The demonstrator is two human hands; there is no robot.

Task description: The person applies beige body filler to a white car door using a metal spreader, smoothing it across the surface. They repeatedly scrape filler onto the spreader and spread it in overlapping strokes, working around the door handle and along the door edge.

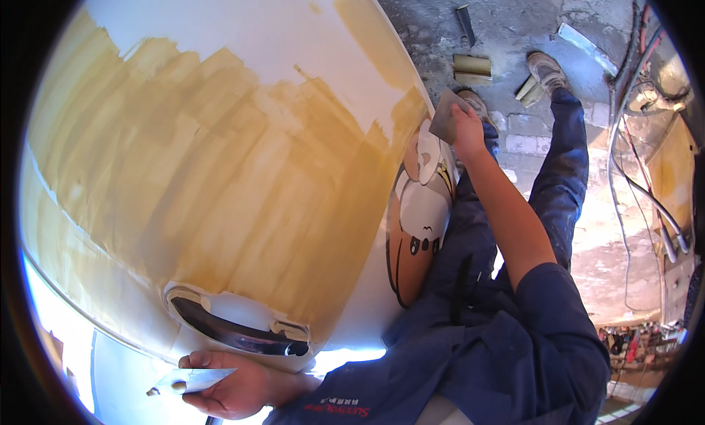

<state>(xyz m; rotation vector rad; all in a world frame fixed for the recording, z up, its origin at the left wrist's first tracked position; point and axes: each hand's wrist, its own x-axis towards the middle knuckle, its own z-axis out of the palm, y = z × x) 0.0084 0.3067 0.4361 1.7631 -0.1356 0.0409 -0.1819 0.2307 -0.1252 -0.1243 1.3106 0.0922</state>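
A large white vehicle panel (220, 17) fills the left and middle of the head view. Smeared across it is a broad coat of yellow-brown putty (220, 175), streaked and ragged at its upper edge. My right hand (468, 133) grips a flat grey putty spreader (443, 118) near the panel's right edge. Low at the left, below the dark door handle (235, 328), my left hand (239, 387) holds a thin, pale flat blade (209, 379) with small dabs of putty on it. A cartoon sticker (422, 219) covers the panel's edge beside my legs.
On the rough floor lie a dark narrow piece (465, 25), a tan block (472, 67) and a pale bar (587, 48). My shoes (548, 73) stand near them. Hoses and cables (620, 117) hang along the right, by a yellowish board (672, 164).
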